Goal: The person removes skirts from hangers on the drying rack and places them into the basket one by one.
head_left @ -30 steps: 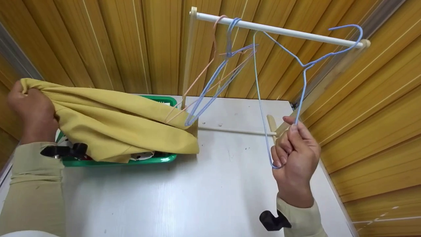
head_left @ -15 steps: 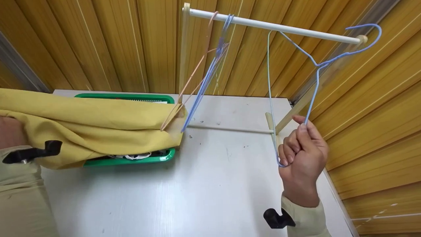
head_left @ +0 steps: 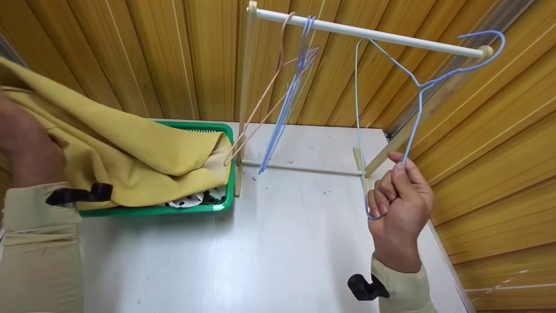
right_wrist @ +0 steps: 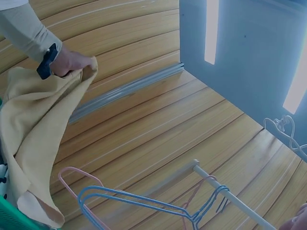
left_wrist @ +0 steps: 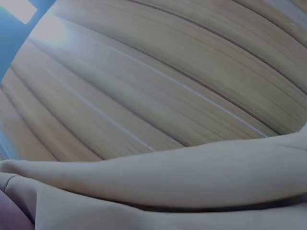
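Note:
At the left of the head view, my left hand (head_left: 30, 143) grips a yellow garment (head_left: 126, 148) by its upper end. The right wrist view shows that grip on the raised edge of the garment (right_wrist: 38, 115). In the left wrist view the garment's folds (left_wrist: 168, 177) cross the bottom. Its lower end, with a paler inside, hangs over a green basket (head_left: 152, 211). At the right, my right hand (head_left: 399, 204) pinches a blue wire hanger (head_left: 420, 108) by its side and lower corner. That hanger is tilted, its hook up near the rack bar's right end.
A white bar (head_left: 369, 35) spans the wooden rack. A pink hanger (head_left: 263, 95) and blue hangers (head_left: 289, 95) hang at its left part, close to the garment. Black-spotted white cloth (head_left: 189, 201) lies in the basket. Wood-panelled walls enclose the white table (head_left: 260, 252).
My left hand has drawn the garment left, then lifted it; its lower end has slid back from the hanging hangers to the basket. The right hand and its hanger have shifted slightly right.

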Demonstrator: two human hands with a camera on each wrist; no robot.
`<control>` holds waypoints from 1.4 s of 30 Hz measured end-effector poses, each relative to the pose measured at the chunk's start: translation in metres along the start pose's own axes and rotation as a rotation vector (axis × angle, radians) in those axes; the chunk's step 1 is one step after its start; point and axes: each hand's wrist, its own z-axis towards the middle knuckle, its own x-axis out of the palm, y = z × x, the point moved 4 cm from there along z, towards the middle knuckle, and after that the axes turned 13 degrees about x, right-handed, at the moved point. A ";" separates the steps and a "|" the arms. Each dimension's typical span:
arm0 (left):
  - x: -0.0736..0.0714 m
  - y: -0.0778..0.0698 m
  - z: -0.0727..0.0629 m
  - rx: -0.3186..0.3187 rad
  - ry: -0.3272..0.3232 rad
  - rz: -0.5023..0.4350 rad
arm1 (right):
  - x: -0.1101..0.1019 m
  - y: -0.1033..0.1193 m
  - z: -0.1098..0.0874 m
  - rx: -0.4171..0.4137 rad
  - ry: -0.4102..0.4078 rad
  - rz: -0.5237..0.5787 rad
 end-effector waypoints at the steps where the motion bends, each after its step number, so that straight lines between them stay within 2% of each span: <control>1: 0.003 0.001 -0.006 0.016 0.066 0.075 | 0.000 0.000 0.000 0.000 -0.001 -0.002; 3: 0.006 0.006 -0.017 0.001 0.194 0.179 | 0.000 -0.001 0.001 0.000 0.004 -0.012; 4: 0.011 0.011 -0.030 0.001 0.315 0.278 | 0.000 -0.002 0.001 0.000 0.012 -0.015; 6: 0.017 0.026 -0.052 0.044 0.529 0.463 | 0.001 -0.003 0.001 -0.003 0.031 -0.021; 8: 0.019 0.044 -0.073 0.044 0.726 0.567 | 0.001 -0.003 0.002 -0.010 0.049 -0.031; 10: 0.022 0.062 -0.090 0.063 0.892 0.669 | 0.001 -0.003 0.001 -0.017 0.061 -0.032; 13: 0.023 0.086 -0.112 0.052 1.114 0.797 | 0.000 -0.003 0.001 -0.024 0.061 -0.038; 17: 0.023 0.111 -0.134 0.005 1.353 0.952 | 0.000 -0.004 0.000 -0.019 0.054 -0.040; 20: 0.024 0.128 -0.148 -0.007 1.515 1.038 | 0.000 -0.006 0.000 -0.014 0.061 -0.035; 24: 0.024 0.142 -0.161 -0.052 1.702 1.070 | 0.001 -0.007 0.000 -0.017 0.080 -0.039; 27: 0.025 0.137 -0.163 -0.091 1.763 1.009 | 0.001 -0.007 0.000 -0.017 0.083 -0.058; 30: 0.021 0.115 -0.158 -0.074 1.760 0.974 | -0.002 -0.008 -0.001 -0.020 0.072 -0.061; 32: 0.014 0.096 -0.155 0.002 1.740 0.991 | -0.003 -0.007 -0.002 -0.027 0.064 -0.056; 33: 0.008 0.086 -0.153 0.060 1.721 1.017 | -0.004 -0.007 -0.003 -0.031 0.062 -0.053; 35: -0.006 0.067 -0.146 0.217 1.655 1.092 | -0.004 -0.007 -0.004 -0.038 0.066 -0.050; 37: -0.025 0.054 -0.135 0.364 1.551 1.170 | -0.003 -0.007 -0.005 -0.043 0.073 -0.054; 38: -0.035 0.050 -0.129 0.402 1.494 1.207 | -0.003 -0.007 -0.005 -0.046 0.079 -0.057; 40: -0.054 0.049 -0.115 0.417 1.386 1.259 | -0.002 -0.007 -0.006 -0.050 0.091 -0.054; 42: -0.066 0.056 -0.103 0.359 1.325 1.272 | -0.001 -0.007 -0.006 -0.056 0.098 -0.048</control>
